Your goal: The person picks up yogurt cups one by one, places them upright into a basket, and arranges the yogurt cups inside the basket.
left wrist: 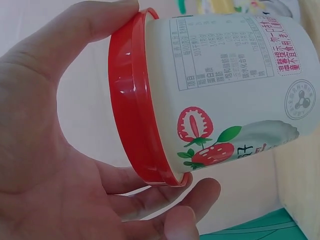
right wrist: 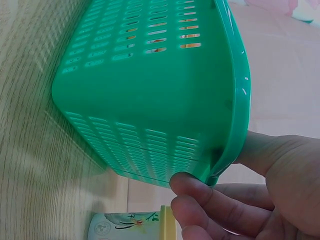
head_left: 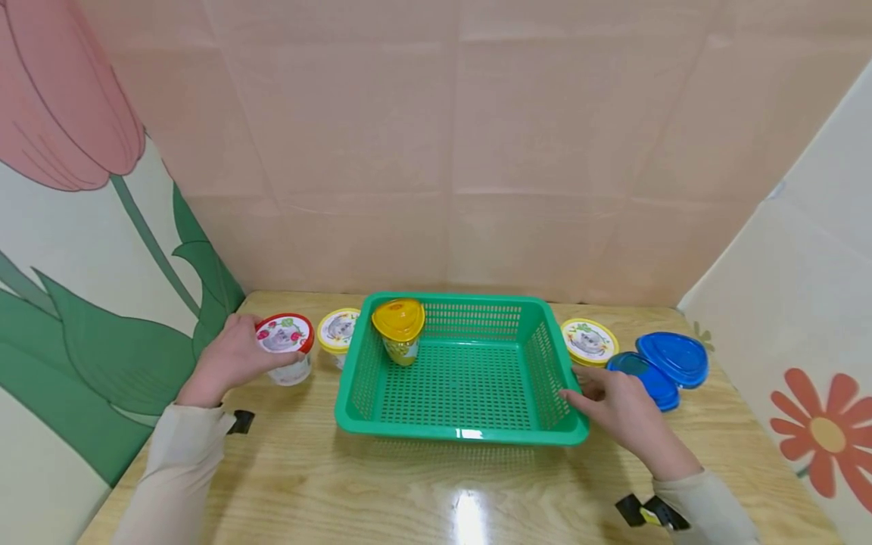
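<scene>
Pale sleeves, cut off below, reach over the table. Between the left hand and the green basket stands a yellow-lidded tub, partly hidden by the basket. An orange-lidded cup sits at the basket's back left corner; blue containers lie near the table's right edge. The left hand grips the red-lidded tub near the table's back left corner; the right hand pinches the basket's right rim. Whether the red-lidded tub touches the table is unclear.

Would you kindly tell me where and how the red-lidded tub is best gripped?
Probably by the round red lid, coming from the left, as the left hand does: it juts past the tub beneath, giving an edge to hold, while a yellow-lidded tub stands close on the right.
</scene>
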`<state>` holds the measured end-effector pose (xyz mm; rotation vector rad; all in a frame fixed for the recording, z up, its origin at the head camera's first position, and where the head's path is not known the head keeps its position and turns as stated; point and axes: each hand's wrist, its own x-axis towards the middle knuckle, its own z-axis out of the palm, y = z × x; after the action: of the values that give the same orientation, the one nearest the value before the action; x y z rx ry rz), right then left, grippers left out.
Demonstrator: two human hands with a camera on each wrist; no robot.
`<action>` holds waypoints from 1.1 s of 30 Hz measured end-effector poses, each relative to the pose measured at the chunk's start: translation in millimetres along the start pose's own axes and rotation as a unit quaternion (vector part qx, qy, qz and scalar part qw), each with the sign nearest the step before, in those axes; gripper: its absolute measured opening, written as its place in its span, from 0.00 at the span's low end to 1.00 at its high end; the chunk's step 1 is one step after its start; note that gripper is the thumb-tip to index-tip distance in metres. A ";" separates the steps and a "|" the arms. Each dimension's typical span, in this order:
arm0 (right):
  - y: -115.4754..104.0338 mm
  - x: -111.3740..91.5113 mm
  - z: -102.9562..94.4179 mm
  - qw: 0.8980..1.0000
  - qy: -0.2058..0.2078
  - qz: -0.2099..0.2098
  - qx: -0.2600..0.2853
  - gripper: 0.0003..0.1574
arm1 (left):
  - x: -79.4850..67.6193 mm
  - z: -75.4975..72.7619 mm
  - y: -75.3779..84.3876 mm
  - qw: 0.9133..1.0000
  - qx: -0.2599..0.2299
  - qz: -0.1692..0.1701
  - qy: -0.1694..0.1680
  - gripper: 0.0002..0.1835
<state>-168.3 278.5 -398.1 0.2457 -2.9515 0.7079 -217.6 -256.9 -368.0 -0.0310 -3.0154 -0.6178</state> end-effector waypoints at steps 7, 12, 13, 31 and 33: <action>-1.3 0.0 -0.7 1.000 -0.002 0.002 -0.006 0.33 | -3.6 -5.8 6.8 1.000 -0.011 0.008 0.005 0.53; -1.6 -0.4 -1.2 1.000 0.000 0.001 -0.005 0.32 | -6.1 -10.0 11.1 1.000 -0.022 0.016 0.013 0.51; -1.6 -0.5 -1.1 1.000 0.000 0.001 -0.004 0.32 | -6.5 -10.8 12.1 0.999 -0.026 0.019 0.014 0.51; -0.8 -0.4 -0.3 1.000 -0.003 0.004 -0.001 0.34 | -7.9 -18.7 23.6 0.998 -0.053 0.026 0.019 0.51; -1.1 -0.4 -0.4 1.000 -0.003 0.004 -0.001 0.34 | -8.0 -18.9 24.9 0.998 -0.056 0.027 0.027 0.51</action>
<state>-167.7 277.8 -397.4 0.2372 -2.9605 0.7057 -207.8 -241.4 -341.5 -0.1005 -2.9149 -0.7675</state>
